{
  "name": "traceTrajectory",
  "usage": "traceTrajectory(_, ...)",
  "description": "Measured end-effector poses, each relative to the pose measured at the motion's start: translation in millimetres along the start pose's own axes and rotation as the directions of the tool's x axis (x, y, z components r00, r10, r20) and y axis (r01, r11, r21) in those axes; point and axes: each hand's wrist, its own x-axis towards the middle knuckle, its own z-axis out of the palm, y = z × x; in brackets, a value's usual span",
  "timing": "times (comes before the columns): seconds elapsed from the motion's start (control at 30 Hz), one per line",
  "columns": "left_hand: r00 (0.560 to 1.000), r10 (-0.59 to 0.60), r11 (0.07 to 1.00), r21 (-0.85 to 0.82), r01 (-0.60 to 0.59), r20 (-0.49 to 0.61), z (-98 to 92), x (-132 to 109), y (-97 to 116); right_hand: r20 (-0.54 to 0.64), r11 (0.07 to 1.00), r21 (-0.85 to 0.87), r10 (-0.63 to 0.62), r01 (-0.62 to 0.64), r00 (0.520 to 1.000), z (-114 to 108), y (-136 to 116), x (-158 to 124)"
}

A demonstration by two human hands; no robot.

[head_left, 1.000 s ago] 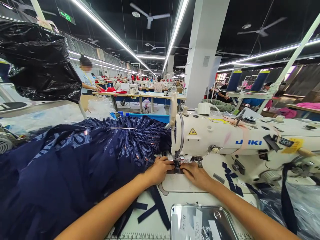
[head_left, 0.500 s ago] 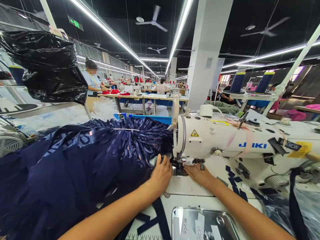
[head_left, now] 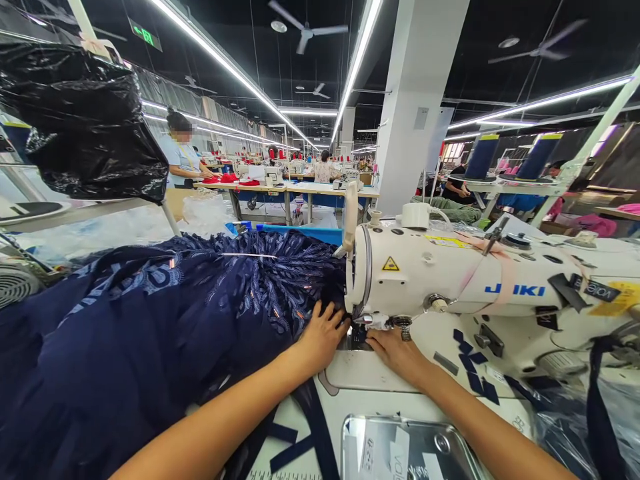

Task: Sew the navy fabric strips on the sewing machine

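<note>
A heap of gathered navy fabric [head_left: 150, 333], with pale lettering and crinkled trim, lies left of the white sewing machine [head_left: 425, 267]. My left hand [head_left: 323, 337] rests on the fabric's edge beside the needle area, palm down with its fingers spread. On the other side, my right hand [head_left: 397, 353] reaches under the machine head. Its thumb and finger close at a small dark bit of fabric [head_left: 359, 335] by the presser foot. The machine head partly hides those fingertips.
Several small navy scraps [head_left: 470, 363] lie on the machine bed. A metal tray [head_left: 350, 443] with labels sits in front, beside navy strips [head_left: 313, 427]. Thread cones [head_left: 481, 159] stand behind right; a black plastic bag [head_left: 95, 127] hangs left. A person [head_left: 183, 157] works at a far table.
My left hand's fingers have flattened and spread on the fabric. Dark fabric now covers more of the metal plate between my hands. The view has shifted slightly.
</note>
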Motion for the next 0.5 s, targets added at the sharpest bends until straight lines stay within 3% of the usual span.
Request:
traceTrajectory(0.27,1.000,-0.001,1.000,-0.026,0.001,0.015,-4.9,0,0,0.098,0.998,-0.014,0.057,-0.056,0.994,-13,-12,5)
traceTrajectory(0.5,1.000,-0.002,0.999,-0.046,0.001,-0.020,-4.8,7,-1,0.021,0.991,-0.053,0.122,-0.120,0.992,1,-15,3)
